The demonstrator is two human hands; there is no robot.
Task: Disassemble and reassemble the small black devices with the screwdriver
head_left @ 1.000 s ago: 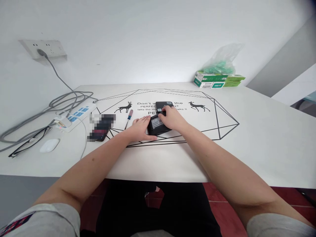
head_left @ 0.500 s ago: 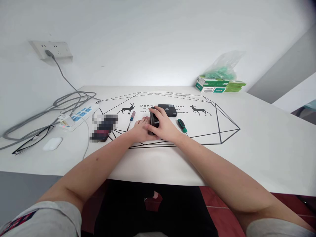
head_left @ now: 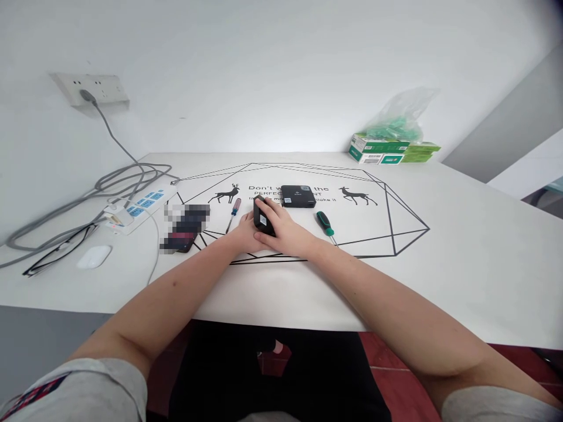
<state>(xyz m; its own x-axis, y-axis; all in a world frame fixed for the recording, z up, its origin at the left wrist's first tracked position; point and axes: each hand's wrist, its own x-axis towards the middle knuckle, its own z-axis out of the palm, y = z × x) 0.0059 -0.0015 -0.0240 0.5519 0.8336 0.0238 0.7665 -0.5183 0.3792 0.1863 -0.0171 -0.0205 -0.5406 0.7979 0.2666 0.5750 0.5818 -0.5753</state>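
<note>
A black box [head_left: 261, 218] tilts over the bench [head_left: 281, 287], held by the right hand [head_left: 288, 232], fingers bent around it; the left hand [head_left: 243, 234] is half hidden, its grip impossible to tell. Beyond lies a flat case [head_left: 299, 196]; rightward, a green screwdriver [head_left: 324, 223].

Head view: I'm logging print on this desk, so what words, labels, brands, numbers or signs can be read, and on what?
"Don't w" … "the": white tabletop, middle covered.
"PERFEC" … "NT": tabletop, middle covered.
"mo" … "it": tabletop, rest covered or blurred.
Resting black box: logo and labels too small to read.
Held black box: label too small.
Green-and-white boxes: print too small.
</note>
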